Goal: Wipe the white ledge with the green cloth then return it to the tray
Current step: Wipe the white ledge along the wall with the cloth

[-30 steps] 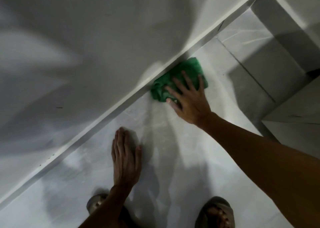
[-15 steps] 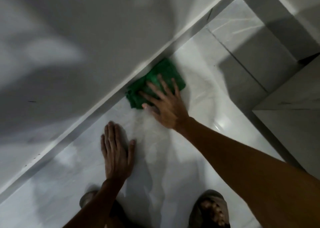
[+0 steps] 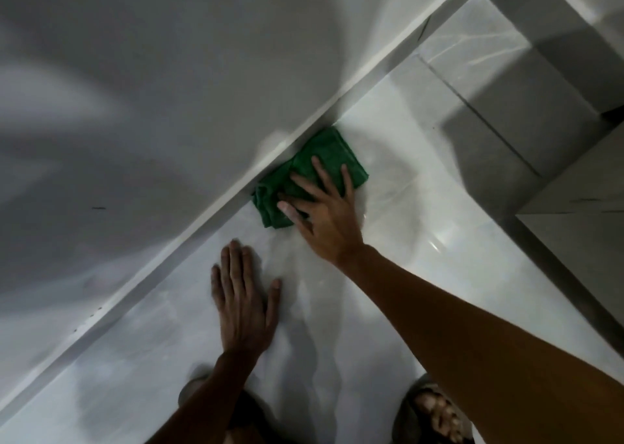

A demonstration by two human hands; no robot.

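The green cloth [image 3: 320,155] lies bunched on the glossy floor, pushed against the white ledge [image 3: 189,232] that runs diagonally along the foot of the wall. My right hand [image 3: 326,217] presses flat on the cloth with fingers spread, covering its near half. My left hand [image 3: 241,305] rests palm down on the floor tile, fingers apart, holding nothing, a short way to the lower left of the cloth. No tray is in view.
The grey wall [image 3: 169,72] fills the upper left. Grey tiled steps or blocks [image 3: 574,227] rise at the right. My two sandalled feet [image 3: 435,410] stand at the bottom edge on the pale marble floor [image 3: 405,227].
My right hand has slid the cloth along the ledge toward the lower left, closer to my left hand. The left hand stays planted on the floor.
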